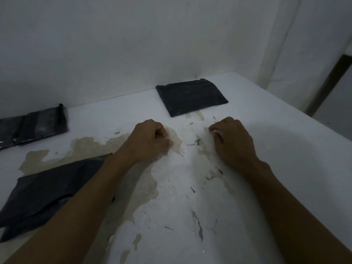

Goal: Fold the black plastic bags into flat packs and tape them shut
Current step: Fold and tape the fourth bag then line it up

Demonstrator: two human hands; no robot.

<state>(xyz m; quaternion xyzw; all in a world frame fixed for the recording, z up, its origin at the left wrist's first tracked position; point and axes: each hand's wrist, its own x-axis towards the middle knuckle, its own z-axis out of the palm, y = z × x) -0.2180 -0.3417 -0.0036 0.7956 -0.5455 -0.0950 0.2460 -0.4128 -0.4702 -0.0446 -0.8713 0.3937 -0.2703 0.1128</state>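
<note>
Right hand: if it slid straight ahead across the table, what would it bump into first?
Probably nothing until the wall. The right hand points up-table, and the folded black pack lies slightly left of its line, though depth is hard to judge.

The white table (pixel 276 149) is blotched with tan stains and dark scuffs. A folded black pack (pixel 191 97) lies at twelve o'clock, taped packs (pixel 32 126) at ten, and loose black bags (pixel 49 189) at eight.

Both bare forearms reach forward side by side, well apart. The left hand (pixel 150 139) is curled, knuckles up, thumb tip meeting the fingertips. The right hand (pixel 231 136) is curled too, its fingers closed around something small and white.
</note>
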